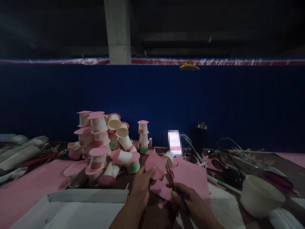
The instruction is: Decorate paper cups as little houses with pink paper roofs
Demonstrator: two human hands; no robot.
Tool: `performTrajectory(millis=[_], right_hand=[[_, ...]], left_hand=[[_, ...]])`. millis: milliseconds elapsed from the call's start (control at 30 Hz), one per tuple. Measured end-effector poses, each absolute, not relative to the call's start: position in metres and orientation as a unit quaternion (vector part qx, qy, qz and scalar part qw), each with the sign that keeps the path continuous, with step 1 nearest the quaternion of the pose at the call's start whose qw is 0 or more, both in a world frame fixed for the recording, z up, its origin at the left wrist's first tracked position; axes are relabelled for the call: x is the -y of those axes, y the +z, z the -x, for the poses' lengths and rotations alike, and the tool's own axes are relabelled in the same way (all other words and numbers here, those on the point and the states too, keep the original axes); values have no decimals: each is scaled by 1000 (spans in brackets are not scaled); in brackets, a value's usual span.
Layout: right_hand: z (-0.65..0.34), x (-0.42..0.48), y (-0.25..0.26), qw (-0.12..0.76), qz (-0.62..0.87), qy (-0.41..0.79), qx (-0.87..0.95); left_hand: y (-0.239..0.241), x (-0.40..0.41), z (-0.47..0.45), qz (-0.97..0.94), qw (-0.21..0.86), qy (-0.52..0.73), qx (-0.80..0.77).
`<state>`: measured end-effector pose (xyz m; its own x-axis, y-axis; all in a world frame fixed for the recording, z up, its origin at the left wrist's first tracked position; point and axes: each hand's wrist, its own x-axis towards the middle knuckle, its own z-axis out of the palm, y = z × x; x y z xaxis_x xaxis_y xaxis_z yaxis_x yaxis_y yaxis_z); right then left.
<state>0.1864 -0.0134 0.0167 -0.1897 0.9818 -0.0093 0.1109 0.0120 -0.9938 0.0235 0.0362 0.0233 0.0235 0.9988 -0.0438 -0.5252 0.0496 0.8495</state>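
My left hand [142, 185] pinches a piece of pink paper [156, 163] whose left edge is cut round. In my right hand [187, 198] is a pair of dark scissors [170, 176], its blades pointing up beside the paper's right edge. The fingers cover most of the scissors' handles. Below the held piece hangs or lies more pink paper [161, 189], and I cannot tell whether it is joined. A larger pink sheet [192, 175] lies to the right, under the scissors' side.
Stacked paper cups [98, 124] with pink disc tops stand at left, beside a white tray [88, 194]. A lit phone [174, 141], a dark bottle [200, 136] and a white bowl [260, 195] are on the right. A blue partition [152, 92] runs behind, with a yellow hair claw [189, 66].
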Motion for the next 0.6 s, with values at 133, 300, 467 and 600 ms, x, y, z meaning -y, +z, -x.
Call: performTrajectory(millis=[133,300,467,600], right_hand=[[-188,14,16,419,473,525,570],[-188,13,14,432,465,523,568],[-190,12,11,448,453,532,557],[-192,12,14,439,460,530,561]], left_hand=[[20,-37,-24,-334,631,601,-360],[13,-38,-26,-337,634,588,-372],[13,-37,-28,-344,636,579,-377],[12,-36,-30,-351,633,575,-381]])
